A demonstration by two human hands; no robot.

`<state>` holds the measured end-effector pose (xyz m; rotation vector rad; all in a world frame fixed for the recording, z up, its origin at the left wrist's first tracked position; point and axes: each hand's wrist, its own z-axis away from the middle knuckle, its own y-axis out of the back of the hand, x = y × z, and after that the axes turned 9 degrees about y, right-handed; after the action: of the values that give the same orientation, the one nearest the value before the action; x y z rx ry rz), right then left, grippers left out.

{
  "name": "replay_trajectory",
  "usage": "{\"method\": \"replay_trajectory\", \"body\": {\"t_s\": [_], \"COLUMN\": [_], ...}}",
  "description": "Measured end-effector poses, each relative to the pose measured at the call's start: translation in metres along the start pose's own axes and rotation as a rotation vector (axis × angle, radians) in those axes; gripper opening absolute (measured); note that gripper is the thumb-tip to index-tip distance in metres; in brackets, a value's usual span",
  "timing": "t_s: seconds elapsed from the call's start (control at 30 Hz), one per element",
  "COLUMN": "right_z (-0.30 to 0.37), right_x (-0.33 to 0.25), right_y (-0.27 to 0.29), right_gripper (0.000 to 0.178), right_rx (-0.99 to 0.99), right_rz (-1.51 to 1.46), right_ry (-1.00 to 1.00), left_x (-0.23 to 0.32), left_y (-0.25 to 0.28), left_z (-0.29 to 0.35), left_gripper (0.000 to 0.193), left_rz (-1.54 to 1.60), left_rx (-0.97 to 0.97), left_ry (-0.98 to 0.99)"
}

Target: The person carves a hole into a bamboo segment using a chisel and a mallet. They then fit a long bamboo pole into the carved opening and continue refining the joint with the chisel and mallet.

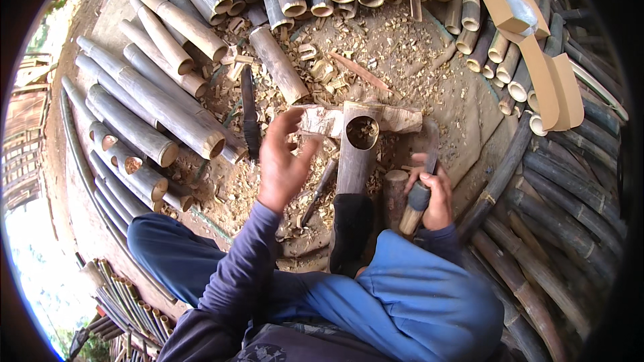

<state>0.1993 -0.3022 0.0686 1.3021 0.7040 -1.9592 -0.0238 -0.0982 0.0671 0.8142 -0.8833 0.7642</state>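
Observation:
Between my legs lies a bamboo tube [355,167], its far end propped on a rough wooden block [320,122]. A rounded opening is cut near that end, and a black wrap [352,218] covers the near part. To the left of the tube, my left hand [285,161] is raised with fingers spread, slightly blurred and holding nothing. My right hand [435,196] grips a knife [414,209] by its wooden handle, right of the tube. Its blade points away from me and looks smeared. Beside that hand stands a short round piece of wood [396,196].
Wood chips [376,47] litter the ground sheet. A long dark tool [249,114] and a thinner one [320,191] lie left of the tube. Bamboo lengths [134,107] are stacked left, ahead and right [543,228]. An opened cardboard box [510,0] sits at far right.

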Motion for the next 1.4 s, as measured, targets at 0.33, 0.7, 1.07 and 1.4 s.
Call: {"method": "replay_trajectory", "body": {"t_s": [0.33,0.7,1.07,1.4], "right_z": [-0.073,-0.076,-0.089,-0.107], "right_x": [0.042,0.056,0.037,0.017], "right_y": [0.022,-0.01,-0.014,-0.016], "right_gripper": [0.043,0.039,0.038,0.03], "right_rx": [-0.083,0.021,-0.161,-0.38], "right_rz": [1.214,1.403,1.501,1.557], "right_ry": [0.845,0.896,1.016,1.07], "left_x": [-0.009,-0.015,-0.054,-0.057], "left_y": [-0.045,-0.084,-0.09,-0.088], "left_z": [-0.063,-0.087,-0.088,-0.075], "left_gripper": [0.086,0.104,0.085,0.072], "left_rz": [0.137,-0.221,0.047,0.476], "left_rx": [-0.212,0.004,0.125,0.009], "left_ry": [0.359,0.169,0.177,0.295]}}
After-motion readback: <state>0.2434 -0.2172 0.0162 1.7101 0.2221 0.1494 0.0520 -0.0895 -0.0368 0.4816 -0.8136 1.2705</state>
